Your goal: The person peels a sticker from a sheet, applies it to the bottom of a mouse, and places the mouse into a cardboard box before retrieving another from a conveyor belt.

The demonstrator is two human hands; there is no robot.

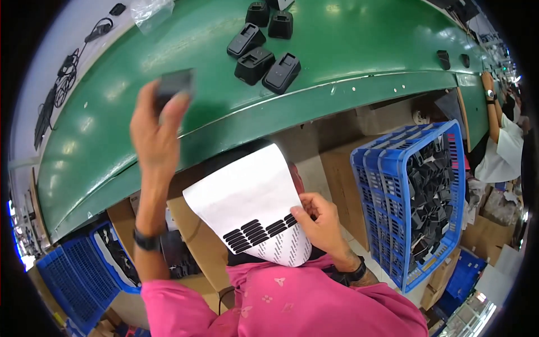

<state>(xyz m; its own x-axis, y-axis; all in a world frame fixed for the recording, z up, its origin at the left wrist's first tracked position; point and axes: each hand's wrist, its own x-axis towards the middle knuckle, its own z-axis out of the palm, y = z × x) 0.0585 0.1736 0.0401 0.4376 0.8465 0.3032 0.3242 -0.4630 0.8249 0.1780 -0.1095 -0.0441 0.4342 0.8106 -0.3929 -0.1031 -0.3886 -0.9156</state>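
My left hand (156, 126) is raised over the green table, its fingers closed round a black charger base (176, 83) that is smeared by motion. On my lap lies a white sheet of labels (244, 188), with rows of black oval stickers (252, 231) near its lower part. My right hand (323, 227) pinches the sheet's right edge, thumb by the last black stickers. Whether a loose sticker is between those fingertips cannot be made out. Several black charger bases (282, 73) stand grouped on the table, ahead and right of my left hand.
A blue crate (382, 168) full of black parts stands to my right. Blue crates (78, 275) and cardboard boxes (199, 236) are low on the left. Cables (64, 78) and a plastic bag (151, 12) lie far left. Another person's arm (491, 106) rests at the table's right end.
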